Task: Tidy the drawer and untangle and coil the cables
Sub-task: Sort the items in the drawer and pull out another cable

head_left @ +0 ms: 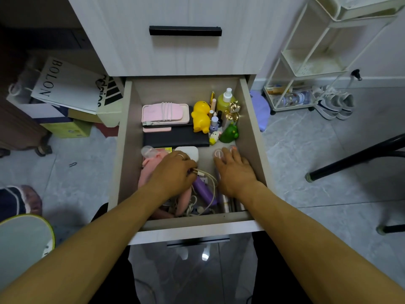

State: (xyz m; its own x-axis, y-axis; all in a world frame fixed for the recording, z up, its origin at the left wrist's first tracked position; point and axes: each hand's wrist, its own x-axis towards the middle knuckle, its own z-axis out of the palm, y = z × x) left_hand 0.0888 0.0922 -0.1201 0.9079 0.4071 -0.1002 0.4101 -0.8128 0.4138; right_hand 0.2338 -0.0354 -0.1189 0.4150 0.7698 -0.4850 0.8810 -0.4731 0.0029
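Observation:
The open drawer [126, 137] holds a pink case [153, 114] wrapped with a white cord, a black pouch [175, 138], a yellow duck toy [200, 117], a green toy [230, 133], bottles and a white box [190, 151]. My left hand [173, 172] lies over a pink plush toy [151, 165] and pinches the plug end of a beige cable [208, 176] that loops over a purple tube [202, 189]. My right hand [233, 168] rests flat on the drawer floor, fingertips at small clear round lids [218, 153]. More tangled white cable [192, 207] lies at the drawer's front.
A closed drawer with a black handle [185, 31] is above. White paper bags and boxes [65, 88] stand on the left floor. A white wire cart [306, 69] and sneakers [335, 102] are on the right. A black chair leg [355, 159] crosses the right floor.

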